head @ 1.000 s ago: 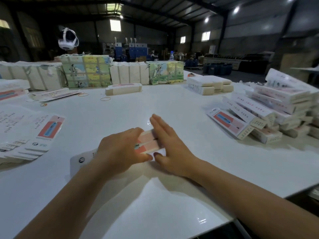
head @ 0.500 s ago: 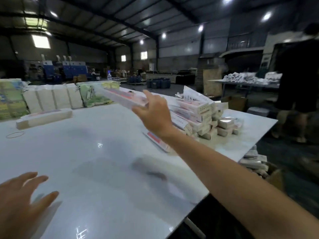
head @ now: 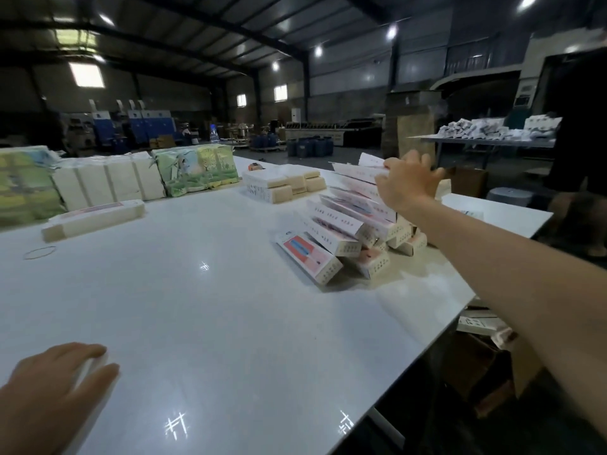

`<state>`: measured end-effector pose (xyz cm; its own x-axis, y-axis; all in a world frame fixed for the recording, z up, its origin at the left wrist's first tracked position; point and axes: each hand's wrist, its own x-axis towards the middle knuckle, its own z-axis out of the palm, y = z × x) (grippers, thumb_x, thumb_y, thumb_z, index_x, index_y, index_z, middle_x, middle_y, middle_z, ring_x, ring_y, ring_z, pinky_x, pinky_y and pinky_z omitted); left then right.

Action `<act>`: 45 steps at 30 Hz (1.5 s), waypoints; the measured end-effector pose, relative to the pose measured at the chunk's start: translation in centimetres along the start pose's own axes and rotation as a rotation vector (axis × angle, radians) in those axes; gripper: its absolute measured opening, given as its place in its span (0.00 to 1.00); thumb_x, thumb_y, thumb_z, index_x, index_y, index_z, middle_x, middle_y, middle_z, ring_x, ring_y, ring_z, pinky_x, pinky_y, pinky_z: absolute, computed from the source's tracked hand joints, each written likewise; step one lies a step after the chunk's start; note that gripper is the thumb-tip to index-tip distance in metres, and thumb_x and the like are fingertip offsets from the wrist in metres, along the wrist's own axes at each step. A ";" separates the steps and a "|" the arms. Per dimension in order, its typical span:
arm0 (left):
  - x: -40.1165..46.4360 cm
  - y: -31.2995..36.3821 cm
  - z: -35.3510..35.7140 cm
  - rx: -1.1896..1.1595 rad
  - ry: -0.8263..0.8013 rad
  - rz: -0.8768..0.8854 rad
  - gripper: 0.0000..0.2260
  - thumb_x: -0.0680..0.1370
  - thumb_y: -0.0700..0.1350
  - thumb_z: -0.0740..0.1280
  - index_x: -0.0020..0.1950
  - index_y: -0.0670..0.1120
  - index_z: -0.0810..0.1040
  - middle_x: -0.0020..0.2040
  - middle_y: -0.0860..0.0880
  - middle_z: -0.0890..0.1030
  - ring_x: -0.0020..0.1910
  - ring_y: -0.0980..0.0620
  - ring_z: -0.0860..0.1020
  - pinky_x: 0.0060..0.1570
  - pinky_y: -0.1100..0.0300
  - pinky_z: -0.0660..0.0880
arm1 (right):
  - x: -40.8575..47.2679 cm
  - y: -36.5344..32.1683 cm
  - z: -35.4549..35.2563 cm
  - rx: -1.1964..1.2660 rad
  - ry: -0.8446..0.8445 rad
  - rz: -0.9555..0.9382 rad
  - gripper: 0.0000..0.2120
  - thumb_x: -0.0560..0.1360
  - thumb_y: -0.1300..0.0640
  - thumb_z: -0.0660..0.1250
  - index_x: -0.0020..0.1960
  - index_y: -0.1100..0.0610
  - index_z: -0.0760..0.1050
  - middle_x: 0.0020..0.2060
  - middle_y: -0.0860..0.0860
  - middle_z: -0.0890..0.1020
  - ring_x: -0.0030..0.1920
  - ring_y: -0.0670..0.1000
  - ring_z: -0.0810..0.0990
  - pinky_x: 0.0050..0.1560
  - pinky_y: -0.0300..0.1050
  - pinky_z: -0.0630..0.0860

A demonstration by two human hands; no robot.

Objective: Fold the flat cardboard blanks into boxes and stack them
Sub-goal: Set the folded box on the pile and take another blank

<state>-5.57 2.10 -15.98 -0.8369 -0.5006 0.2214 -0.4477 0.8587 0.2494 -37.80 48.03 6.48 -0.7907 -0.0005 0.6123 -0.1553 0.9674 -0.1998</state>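
Warehouse space surrounds you: dark steel roof trusses, round ceiling lamps, a bright skylight at upper left, and blue machines along the far wall. Your white table (head: 230, 307) is glossy and throws back small glints of the lamps. Along its far edge at upper left stand wrapped bundles (head: 197, 170), some printed green, some plain cream. Just in front of them lies one long folded box (head: 93, 219), with a rubber band (head: 39, 252) on the surface nearby. Near the top centre sits a low group of cream boxes (head: 284, 183).

At centre right, the stack of folded boxes (head: 345, 229) leans in tilted layers, its lowest box showing a red panel. Your right hand (head: 405, 183) reaches over the top of that stack, and its grip looks curled round the end of the top box (head: 356, 170), though blur hides the fingertips. Your left hand (head: 49, 399) rests at lower left on a white flat blank (head: 93, 364), fingers loosely bent over it; I cannot tell whether they pinch it.

Beyond the table's right edge, a second table (head: 476, 141) at upper right carries heaps of white packs. A person in dark clothing stands at the far right edge. Under the near right corner sit brown cartons (head: 486, 366).
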 end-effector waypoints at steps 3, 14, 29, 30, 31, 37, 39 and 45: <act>-3.0 6.3 -4.8 -0.039 0.060 -0.087 0.27 0.66 0.71 0.56 0.54 0.57 0.78 0.55 0.54 0.78 0.58 0.46 0.75 0.58 0.47 0.71 | -1.2 -3.1 -2.2 0.161 0.065 -0.100 0.19 0.79 0.50 0.58 0.68 0.53 0.70 0.66 0.56 0.69 0.66 0.59 0.64 0.66 0.60 0.60; -6.7 11.8 -8.3 -0.133 0.138 -0.098 0.14 0.77 0.53 0.63 0.60 0.51 0.76 0.61 0.54 0.76 0.61 0.52 0.69 0.59 0.59 0.66 | -22.4 -19.4 0.8 0.386 -0.478 -0.927 0.15 0.80 0.49 0.57 0.62 0.50 0.76 0.64 0.50 0.75 0.63 0.54 0.71 0.62 0.49 0.68; -2.5 -0.2 -17.6 0.007 0.168 -0.619 0.19 0.75 0.55 0.64 0.61 0.45 0.72 0.62 0.45 0.74 0.58 0.44 0.72 0.51 0.54 0.69 | -24.3 -19.8 3.1 0.542 -0.486 -0.877 0.12 0.78 0.55 0.62 0.58 0.51 0.80 0.59 0.46 0.78 0.59 0.50 0.73 0.54 0.43 0.67; -2.7 -2.3 -18.0 0.121 0.167 -0.715 0.24 0.74 0.59 0.64 0.63 0.45 0.70 0.64 0.43 0.71 0.62 0.43 0.69 0.54 0.51 0.67 | -24.3 -19.9 3.1 0.547 -0.485 -0.876 0.12 0.78 0.55 0.62 0.58 0.52 0.80 0.58 0.46 0.78 0.58 0.50 0.73 0.53 0.43 0.67; -3.2 -4.1 -18.2 0.219 0.140 -0.804 0.30 0.72 0.63 0.65 0.65 0.44 0.68 0.66 0.42 0.68 0.65 0.43 0.65 0.57 0.50 0.65 | -24.4 -19.8 3.0 0.550 -0.485 -0.870 0.11 0.78 0.55 0.63 0.57 0.52 0.80 0.57 0.46 0.79 0.57 0.50 0.73 0.52 0.43 0.67; -3.5 -9.9 -18.1 0.341 0.073 -0.951 0.46 0.60 0.70 0.72 0.67 0.42 0.65 0.65 0.41 0.67 0.65 0.42 0.65 0.60 0.48 0.62 | -24.5 -20.0 2.6 0.569 -0.497 -0.843 0.09 0.76 0.58 0.65 0.53 0.53 0.82 0.50 0.45 0.79 0.53 0.50 0.73 0.49 0.45 0.66; -3.0 -10.4 -18.8 0.261 0.092 -0.978 0.41 0.62 0.64 0.75 0.66 0.42 0.66 0.63 0.41 0.70 0.64 0.42 0.68 0.60 0.48 0.63 | -24.6 -20.0 2.5 0.573 -0.501 -0.837 0.09 0.76 0.58 0.65 0.52 0.54 0.82 0.48 0.44 0.77 0.53 0.51 0.73 0.49 0.46 0.66; -3.1 -11.3 -19.7 0.231 0.205 -0.949 0.23 0.68 0.52 0.76 0.56 0.43 0.73 0.45 0.45 0.75 0.49 0.44 0.74 0.49 0.52 0.68 | -24.7 -20.0 2.2 0.572 -0.505 -0.834 0.08 0.76 0.59 0.66 0.51 0.53 0.83 0.46 0.42 0.76 0.53 0.52 0.74 0.48 0.46 0.67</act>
<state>8.25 -8.22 -0.86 -0.0402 -0.9811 0.1893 -0.9713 0.0828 0.2228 -16.45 28.12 -6.30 -0.4418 -0.8194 0.3653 -0.8923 0.3592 -0.2737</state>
